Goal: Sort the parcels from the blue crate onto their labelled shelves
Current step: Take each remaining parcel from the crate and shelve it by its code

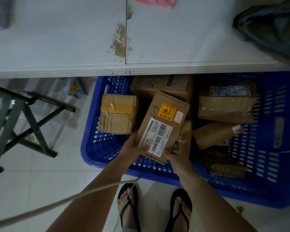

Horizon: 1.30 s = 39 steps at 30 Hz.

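One brown barcode-labelled parcel [161, 128]

The shelf [141, 67] hides the crate's [266, 195] far end — label print unreadable.

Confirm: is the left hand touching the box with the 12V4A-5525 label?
Touching. Head view shows the left hand wrapped around the near-left corner of the labelled box, thumb lying on the white label.

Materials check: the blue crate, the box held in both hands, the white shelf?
Blue slotted crate: moulded plastic by the look, glossy, with perforated walls. Held brown box, gripped by the left hand and right hand: matte cardboard with folded flaps and paper labels. White shelf: probably painted metal, since rust-like brown patches sit by its seam.
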### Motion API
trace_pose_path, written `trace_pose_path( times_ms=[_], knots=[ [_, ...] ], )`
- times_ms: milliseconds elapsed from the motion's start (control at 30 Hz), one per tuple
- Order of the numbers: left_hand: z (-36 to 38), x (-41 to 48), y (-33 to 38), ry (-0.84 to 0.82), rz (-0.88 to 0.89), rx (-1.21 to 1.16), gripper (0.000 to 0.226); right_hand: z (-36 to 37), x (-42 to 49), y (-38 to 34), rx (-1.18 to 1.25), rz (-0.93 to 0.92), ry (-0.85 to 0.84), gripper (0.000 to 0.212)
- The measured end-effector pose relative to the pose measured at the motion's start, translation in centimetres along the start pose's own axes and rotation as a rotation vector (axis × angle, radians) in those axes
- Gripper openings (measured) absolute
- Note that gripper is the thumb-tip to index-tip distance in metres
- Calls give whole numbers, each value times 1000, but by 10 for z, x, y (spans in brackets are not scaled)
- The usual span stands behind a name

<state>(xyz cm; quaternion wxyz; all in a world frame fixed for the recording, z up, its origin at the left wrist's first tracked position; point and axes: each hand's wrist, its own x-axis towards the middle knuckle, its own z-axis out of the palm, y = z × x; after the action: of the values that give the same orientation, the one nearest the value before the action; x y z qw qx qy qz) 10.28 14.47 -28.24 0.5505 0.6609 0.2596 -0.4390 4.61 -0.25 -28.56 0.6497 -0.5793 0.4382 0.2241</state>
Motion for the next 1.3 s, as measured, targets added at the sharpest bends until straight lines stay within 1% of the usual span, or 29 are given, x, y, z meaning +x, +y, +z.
trace_pose_path(
  times_ms=[67, 167, 233, 300, 367, 400, 467, 533, 567, 633, 667, 700, 800, 833, 933, 1000, 1100, 1167, 1300],
  knots=[
    [7, -17, 13, -54, -13, -120, 69, -9, -11, -6, 89, 70, -23, 40],
    [16, -43, 33, -127, 20, -179, 72, -25, -33, -19, 203, 184, -1, 37],
    [24, -62, 50, -117, 47, -188, 73, -38, -52, -33, 282, 269, 15, 36],
    [33, -82, 67, -83, 82, -237, 70, -49, -76, -51, 349, 259, 0, 33],
    [46, -107, 84, -149, 129, -264, 54, -56, -102, -74, 436, 205, -17, 33],
    [54, -121, 92, -199, 143, -250, 48, -58, -114, -88, 473, 172, -38, 37],
    [70, -148, 109, -244, 138, -210, 49, -59, -141, -120, 476, 99, -87, 49],
    [81, -175, 129, -219, 160, -188, 45, -66, -171, -150, 396, 28, -118, 55],
    [83, -190, 141, -205, 188, -172, 40, -72, -187, -165, 356, -3, -133, 52],
    [78, -219, 163, -201, 252, -154, 37, -93, -217, -187, 302, -51, -156, 35],
    [74, -234, 174, -212, 290, -151, 39, -106, -231, -198, 309, -74, -129, 30],
    [68, -249, 185, -224, 325, -152, 42, -122, -244, -208, 339, -95, -78, 32],
    [53, -296, 214, -230, 379, -165, 49, -163, -282, -235, 392, -201, 103, 49],
    [49, -311, 221, -229, 394, -170, 48, -172, -296, -242, 370, -241, 118, 48],
    [49, -358, 236, -215, 497, -157, 38, -180, -345, -258, 263, -378, 110, 30],
    [54, -394, 243, -153, 585, -144, 37, -179, -382, -263, 247, -479, 141, 23],
    [59, -453, 248, -37, 729, -45, 49, -173, -444, -267, 249, -592, 216, 25],
    [53, -493, 249, 6, 819, 35, 56, -166, -491, -269, 224, -695, 255, 22],
    [32, -590, 270, 27, 1012, 223, 50, -152, -598, -287, 185, -870, 344, 20]
  ],
)
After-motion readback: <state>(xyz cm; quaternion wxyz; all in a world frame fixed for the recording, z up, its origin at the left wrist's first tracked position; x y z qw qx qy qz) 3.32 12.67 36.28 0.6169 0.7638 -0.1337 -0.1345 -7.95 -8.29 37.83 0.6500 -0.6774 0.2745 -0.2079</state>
